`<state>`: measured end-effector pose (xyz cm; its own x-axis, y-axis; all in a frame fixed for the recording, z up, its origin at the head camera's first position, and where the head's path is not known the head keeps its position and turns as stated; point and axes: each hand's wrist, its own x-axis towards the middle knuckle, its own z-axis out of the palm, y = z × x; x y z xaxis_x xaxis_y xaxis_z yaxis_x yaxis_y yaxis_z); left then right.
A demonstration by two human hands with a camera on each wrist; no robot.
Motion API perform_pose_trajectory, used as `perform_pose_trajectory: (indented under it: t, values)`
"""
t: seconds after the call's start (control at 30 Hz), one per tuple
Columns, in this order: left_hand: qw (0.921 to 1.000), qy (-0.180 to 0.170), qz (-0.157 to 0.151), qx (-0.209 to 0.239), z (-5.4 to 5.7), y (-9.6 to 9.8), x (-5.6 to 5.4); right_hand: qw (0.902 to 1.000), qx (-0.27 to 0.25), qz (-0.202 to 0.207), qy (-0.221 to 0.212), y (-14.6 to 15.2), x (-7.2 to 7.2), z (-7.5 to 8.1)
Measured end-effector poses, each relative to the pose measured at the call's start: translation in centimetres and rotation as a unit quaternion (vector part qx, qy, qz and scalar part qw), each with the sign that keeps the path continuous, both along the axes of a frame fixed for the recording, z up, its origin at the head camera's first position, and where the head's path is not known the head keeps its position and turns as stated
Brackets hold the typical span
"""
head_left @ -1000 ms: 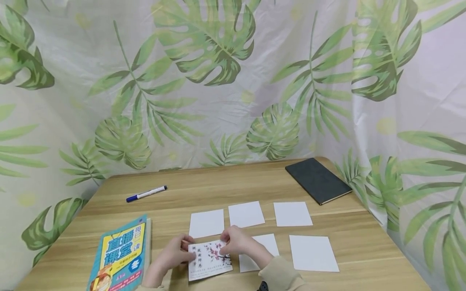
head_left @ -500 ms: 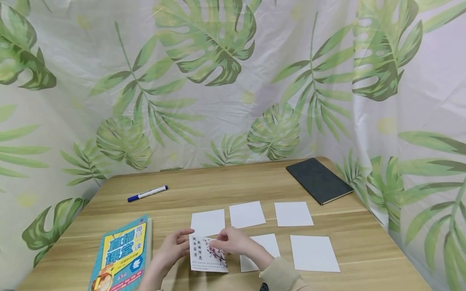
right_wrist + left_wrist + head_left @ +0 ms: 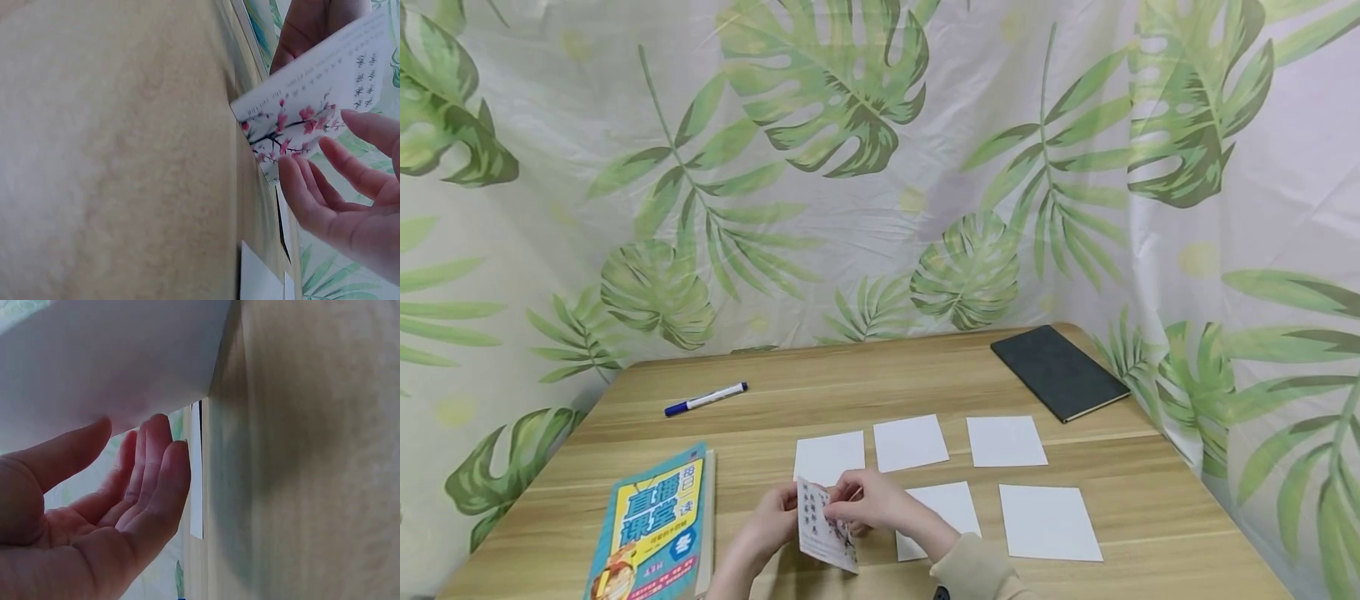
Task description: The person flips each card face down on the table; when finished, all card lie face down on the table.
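Note:
A square printed card (image 3: 822, 527), with pink blossoms on a branch and columns of Chinese characters, stands tilted over the near table. My right hand (image 3: 872, 504) pinches it near its upper right edge, thumb on the printed face. In the right wrist view, that thumb and the fingertips (image 3: 290, 164) meet the card (image 3: 300, 119) beside the blossoms. My left hand (image 3: 775, 521) is at the card's left side, partly hidden by it. In the left wrist view, its loosely bent fingers (image 3: 164, 469) and thumb are at the lower edge of the card's plain back (image 3: 125, 356).
Several blank white squares, including a right-hand one (image 3: 1051, 522), lie in two rows on the wooden table (image 3: 850, 375). A colourful book (image 3: 655, 525) is at left, a blue-and-white marker (image 3: 706, 399) behind it, a black notebook (image 3: 1060, 372) at back right. A leaf-patterned curtain (image 3: 880, 208) hangs behind.
The card has gone from facing up to tilted, then turned edgewise, so its face looks narrower. My left thumb has left the printed face; my right hand has shifted slightly left.

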<state>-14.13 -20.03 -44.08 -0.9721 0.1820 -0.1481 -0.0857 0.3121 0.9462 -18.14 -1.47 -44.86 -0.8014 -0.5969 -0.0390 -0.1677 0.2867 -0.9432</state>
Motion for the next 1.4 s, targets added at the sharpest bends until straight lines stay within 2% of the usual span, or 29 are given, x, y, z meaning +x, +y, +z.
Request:
perform_pose_trajectory:
  t: [0.2,0.37,0.5,0.7,0.8,0.97,1.07,1.2,1.3,1.4]
  values:
    - [0.9997,-0.015,0.018,0.003,0.2,0.1,0.2,0.9943,-0.056,0.033,-0.084,0.2,0.0,0.3]
    - [0.9990,-0.036,0.026,0.007,-0.1,0.0,0.2,0.9848,-0.097,0.068,-0.127,0.5,0.1,0.6]
    - [0.9984,-0.037,0.042,-0.004,-0.4,0.1,0.2,0.9794,-0.120,0.091,-0.134,0.9,0.1,0.6]
    - [0.9957,-0.048,0.076,-0.022,-0.6,0.2,0.1,0.9793,-0.133,0.086,-0.126,2.0,-0.6,0.8]
    - [0.9949,-0.053,0.078,-0.037,-0.6,0.1,0.1,0.9827,-0.128,0.057,-0.121,2.5,-0.9,0.9]
    - [0.9917,-0.093,0.072,-0.052,-0.4,-0.3,0.3,0.9880,-0.104,-0.039,-0.107,3.2,-0.9,0.9]
    - [0.9874,-0.097,0.099,-0.076,-0.1,-0.4,0.3,0.9903,-0.087,-0.073,-0.080,3.2,-0.9,0.6]
    - [0.9774,-0.076,0.134,-0.144,0.3,-0.6,0.1,0.9954,-0.042,-0.086,-0.010,2.8,-0.8,0.1]
    - [0.9692,-0.066,0.138,-0.193,0.4,-0.8,-0.1,0.9964,-0.001,-0.075,0.040,2.3,-0.7,0.0]
    - [0.9631,-0.052,0.138,-0.225,0.4,-0.8,-0.2,0.9955,0.035,-0.058,0.067,2.0,-0.5,0.1]
